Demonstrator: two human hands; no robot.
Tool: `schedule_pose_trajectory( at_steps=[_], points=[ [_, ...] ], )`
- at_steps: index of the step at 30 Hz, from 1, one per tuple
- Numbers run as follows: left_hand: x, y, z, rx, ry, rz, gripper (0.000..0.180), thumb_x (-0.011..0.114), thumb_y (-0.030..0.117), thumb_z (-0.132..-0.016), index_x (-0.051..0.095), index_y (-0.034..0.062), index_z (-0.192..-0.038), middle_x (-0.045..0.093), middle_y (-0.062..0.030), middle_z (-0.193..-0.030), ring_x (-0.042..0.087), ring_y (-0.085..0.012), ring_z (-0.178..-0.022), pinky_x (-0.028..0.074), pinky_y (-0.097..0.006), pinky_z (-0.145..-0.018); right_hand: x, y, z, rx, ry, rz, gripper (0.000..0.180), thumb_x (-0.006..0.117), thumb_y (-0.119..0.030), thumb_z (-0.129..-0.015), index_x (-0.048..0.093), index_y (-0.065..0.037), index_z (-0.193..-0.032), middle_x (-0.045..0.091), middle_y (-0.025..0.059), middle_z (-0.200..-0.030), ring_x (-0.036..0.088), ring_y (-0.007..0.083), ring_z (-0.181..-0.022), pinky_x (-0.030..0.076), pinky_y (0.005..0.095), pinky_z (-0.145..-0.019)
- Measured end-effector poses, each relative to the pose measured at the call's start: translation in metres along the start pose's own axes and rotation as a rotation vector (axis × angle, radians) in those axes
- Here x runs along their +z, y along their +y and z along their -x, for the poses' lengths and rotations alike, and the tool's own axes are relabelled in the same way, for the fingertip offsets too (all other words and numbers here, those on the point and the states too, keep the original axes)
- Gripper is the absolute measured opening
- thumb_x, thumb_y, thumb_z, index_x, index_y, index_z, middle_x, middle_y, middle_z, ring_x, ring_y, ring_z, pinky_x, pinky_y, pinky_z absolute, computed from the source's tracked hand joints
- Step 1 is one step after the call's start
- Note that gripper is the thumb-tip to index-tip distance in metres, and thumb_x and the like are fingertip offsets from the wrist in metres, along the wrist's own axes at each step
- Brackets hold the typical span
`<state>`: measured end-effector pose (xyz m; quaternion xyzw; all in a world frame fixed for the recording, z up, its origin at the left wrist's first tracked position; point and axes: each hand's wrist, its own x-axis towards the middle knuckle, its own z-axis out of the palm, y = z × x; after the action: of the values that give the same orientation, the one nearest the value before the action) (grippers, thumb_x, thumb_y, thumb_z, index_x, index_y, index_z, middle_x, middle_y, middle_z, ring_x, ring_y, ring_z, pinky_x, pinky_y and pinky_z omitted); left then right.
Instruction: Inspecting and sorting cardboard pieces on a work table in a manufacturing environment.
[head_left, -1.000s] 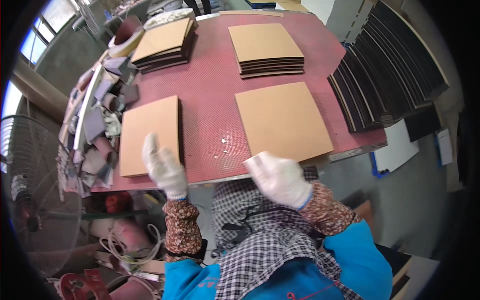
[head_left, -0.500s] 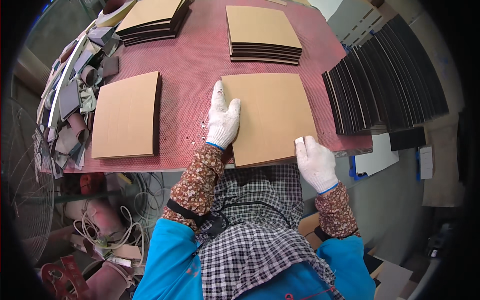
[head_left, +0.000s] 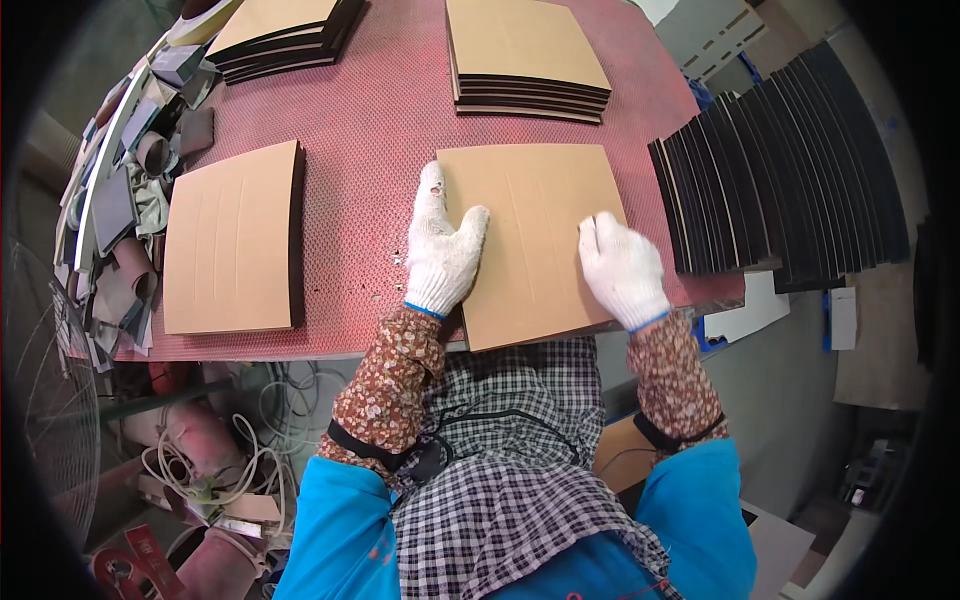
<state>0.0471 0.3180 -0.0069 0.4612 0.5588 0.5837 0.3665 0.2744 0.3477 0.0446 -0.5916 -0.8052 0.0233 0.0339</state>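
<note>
Handling a tan board (head_left: 540, 240) at our red table (head_left: 370, 130)

Before us the table fills most of the view, its top a red mesh-like texture worn paler in patches. Grey floor (head_left: 770, 380) shows past its right side. Along that same side, a long row of black-faced boards (head_left: 790, 175) stands on edge, packed close together. Down the left edge runs a heap of clutter (head_left: 130, 220): grey blocks, brownish rolls, crumpled cloth and a long pale strip.

Our tan board lies flat at the near edge, right of centre, faint creases running down its face. Left of it, well apart, sits a dark-sided tan block (head_left: 230, 240); beyond are a far right stack (head_left: 525, 45) and a far left stack (head_left: 280, 30), both showing dark layers. Below the table, pale hoses (head_left: 250, 450) coil at our left.

We wear white gloves. Our left hand (head_left: 442, 250) is spread, fingers straight along the board's left edge, thumb out over its face, grasping nothing. Our right hand (head_left: 622, 262) is over the right part, fingers curled in; whether they pinch something we cannot tell. Small pale flecks (head_left: 397, 260) dot the tabletop beside the left glove.
</note>
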Motion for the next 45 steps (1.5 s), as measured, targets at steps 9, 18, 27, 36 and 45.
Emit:
schedule_pose_trajectory(
  at_steps=[9, 18, 27, 36, 45],
  points=[
    [-0.005, 0.010, 0.002, -0.060, -0.038, -0.028, 0.077, 0.063, 0.010, -0.092, 0.028, -0.0123, -0.156, 0.047, -0.0285, -0.152, 0.048, -0.0333, -0.142, 0.038, -0.039, -0.119, -0.006, -0.014, -0.084, 0.091, -0.090, 0.026, 0.039, 0.044, -0.036, -0.105, 0.065, -0.004, -0.110, 0.073, 0.0248, -0.102, 0.072, 0.0437, -0.095, 0.057, 0.0561, -0.085],
    [-0.001, -0.002, 0.001, -0.009, 0.027, 0.003, 0.079, 0.063, 0.014, -0.091, 0.027, -0.0136, -0.156, 0.043, -0.0305, -0.154, 0.043, -0.0369, -0.145, 0.035, -0.040, -0.122, -0.015, -0.006, -0.019, 0.058, -0.202, -0.016, 0.038, 0.043, -0.034, -0.106, 0.064, -0.003, -0.112, 0.073, 0.0246, -0.098, 0.071, 0.0421, -0.096, 0.057, 0.0554, -0.081],
    [-0.002, -0.017, -0.001, 0.025, 0.034, -0.044, 0.074, 0.061, 0.011, -0.091, 0.031, -0.0127, -0.155, 0.048, -0.0285, -0.150, 0.050, -0.0333, -0.139, 0.040, -0.039, -0.117, -0.022, -0.015, 0.087, -0.013, -0.073, -0.160, 0.028, 0.054, -0.031, -0.105, 0.060, -0.006, -0.092, 0.068, 0.0213, -0.074, 0.069, 0.0421, -0.070, 0.056, 0.0522, -0.066],
    [0.002, -0.017, -0.001, 0.041, 0.055, -0.038, 0.072, 0.063, 0.009, -0.091, 0.033, -0.0109, -0.154, 0.052, -0.0271, -0.146, 0.052, -0.0321, -0.137, 0.042, -0.039, -0.116, -0.005, -0.026, 0.063, -0.080, -0.012, -0.102, 0.027, 0.054, -0.030, -0.105, 0.060, -0.006, -0.093, 0.068, 0.0194, -0.075, 0.069, 0.0403, -0.071, 0.056, 0.0514, -0.065],
    [0.001, -0.011, 0.002, 0.000, 0.042, 0.017, 0.075, 0.063, 0.011, -0.093, 0.029, -0.0122, -0.156, 0.044, -0.0291, -0.154, 0.045, -0.0345, -0.144, 0.036, -0.039, -0.121, 0.002, -0.039, -0.059, -0.034, 0.020, -0.029, 0.033, 0.048, -0.033, -0.104, 0.062, -0.004, -0.098, 0.072, 0.0225, -0.086, 0.072, 0.0422, -0.082, 0.058, 0.0537, -0.075]
  ],
)
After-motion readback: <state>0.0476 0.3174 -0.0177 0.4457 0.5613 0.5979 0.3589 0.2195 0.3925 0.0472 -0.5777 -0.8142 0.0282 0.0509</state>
